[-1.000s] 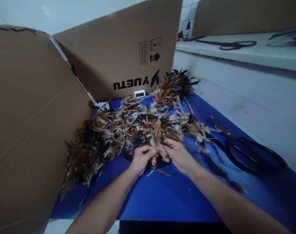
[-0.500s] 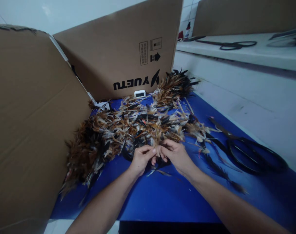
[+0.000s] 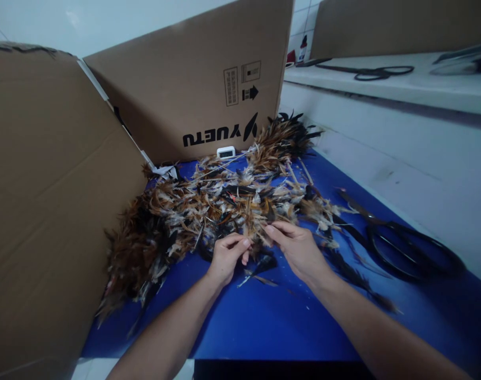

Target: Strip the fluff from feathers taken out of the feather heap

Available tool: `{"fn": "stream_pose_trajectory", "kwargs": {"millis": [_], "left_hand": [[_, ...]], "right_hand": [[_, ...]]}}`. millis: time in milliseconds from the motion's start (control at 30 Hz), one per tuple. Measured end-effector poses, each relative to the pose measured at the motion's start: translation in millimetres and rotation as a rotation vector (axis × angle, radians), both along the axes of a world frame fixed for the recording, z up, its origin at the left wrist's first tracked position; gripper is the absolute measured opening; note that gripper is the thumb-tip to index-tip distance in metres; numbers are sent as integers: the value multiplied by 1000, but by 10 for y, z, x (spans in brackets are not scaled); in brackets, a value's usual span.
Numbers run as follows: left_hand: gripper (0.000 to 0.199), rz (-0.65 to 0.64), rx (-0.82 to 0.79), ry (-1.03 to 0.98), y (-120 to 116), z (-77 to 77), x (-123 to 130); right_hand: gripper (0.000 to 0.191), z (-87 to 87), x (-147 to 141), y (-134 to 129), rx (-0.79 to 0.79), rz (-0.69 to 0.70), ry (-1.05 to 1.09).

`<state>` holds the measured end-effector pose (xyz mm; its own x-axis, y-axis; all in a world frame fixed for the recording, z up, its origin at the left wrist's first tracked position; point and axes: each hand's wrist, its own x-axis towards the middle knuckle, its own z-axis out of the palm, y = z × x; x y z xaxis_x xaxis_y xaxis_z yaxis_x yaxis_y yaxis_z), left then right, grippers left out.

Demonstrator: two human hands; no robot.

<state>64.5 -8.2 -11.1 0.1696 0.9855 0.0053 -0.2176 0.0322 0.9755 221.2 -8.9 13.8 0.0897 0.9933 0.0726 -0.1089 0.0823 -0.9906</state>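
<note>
My left hand (image 3: 227,257) is closed, thumb pressed to forefinger in a pinch on small brown feathers in front of the pile. Just to its right, my right hand (image 3: 298,247) pinches a feather (image 3: 271,214), with a dark tip showing above the fingers. Exactly how many feathers each hand has is hard to make out against the pile. Behind both hands spreads a loose heap of brown, black and whitish feathers (image 3: 208,200). A few dark feathers (image 3: 262,266) lie on the blue tabletop (image 3: 264,327) just below the hands.
Large black-handled scissors (image 3: 410,250) lie at the right. Feather bundles stand at the left (image 3: 131,248) and back right (image 3: 283,140). Cardboard panels (image 3: 164,89) wall the left and back, with a small white digital timer (image 3: 226,153) at their foot. More scissors (image 3: 377,72) rest on a ledge.
My hands have drawn apart: the right moved right and away from the left, which stays nearly in place. They were together on one tuft before.
</note>
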Motion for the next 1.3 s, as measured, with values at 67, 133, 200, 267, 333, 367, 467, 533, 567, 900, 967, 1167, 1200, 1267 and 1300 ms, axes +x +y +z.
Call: {"fn": "stream_pose_trajectory", "kwargs": {"millis": [67, 133, 200, 267, 333, 367, 467, 533, 567, 900, 967, 1167, 1200, 1267, 1300], "left_hand": [[26, 4, 48, 36, -9, 12, -7], [25, 3, 102, 91, -21, 27, -13], [25, 4, 140, 145, -32, 40, -16], [24, 11, 162, 180, -40, 47, -18], [23, 26, 186, 204, -44, 49, -21], [23, 35, 201, 216, -44, 48, -23], [22, 57, 240, 248, -43, 43, -26], [22, 66, 256, 261, -42, 41, -25], [22, 68, 261, 269, -43, 42, -24], [18, 127, 374, 401, -56, 55, -27], [18, 132, 383, 408, -57, 40, -27], [17, 133, 431, 443, -48, -2, -36], [16, 133, 444, 449, -45, -6, -39], [16, 133, 466, 458, -39, -12, -44], [15, 129, 472, 462, -35, -15, -47]], "right_hand": [[23, -14, -8, 0, -38, 6, 78], [23, -28, -27, 0, -72, 13, 140], [27, -30, -48, -3, -100, 8, 170], [29, -16, -64, -9, -109, -2, 170], [28, 8, -73, -18, -104, -12, 155], [27, 18, -75, -23, -97, -26, 145], [27, 19, -78, -33, -77, -66, 120], [28, -5, -77, -35, -63, -72, 109], [28, -20, -76, -36, -58, -70, 101], [25, -31, -85, -83, -27, -35, 60], [25, -31, -89, -86, -27, -24, 61], [24, -11, -97, -80, -6, -15, 67], [25, -7, -96, -80, 0, -15, 64], [27, 1, -91, -80, 17, -8, 64], [27, 5, -88, -80, 24, 0, 65]]}}
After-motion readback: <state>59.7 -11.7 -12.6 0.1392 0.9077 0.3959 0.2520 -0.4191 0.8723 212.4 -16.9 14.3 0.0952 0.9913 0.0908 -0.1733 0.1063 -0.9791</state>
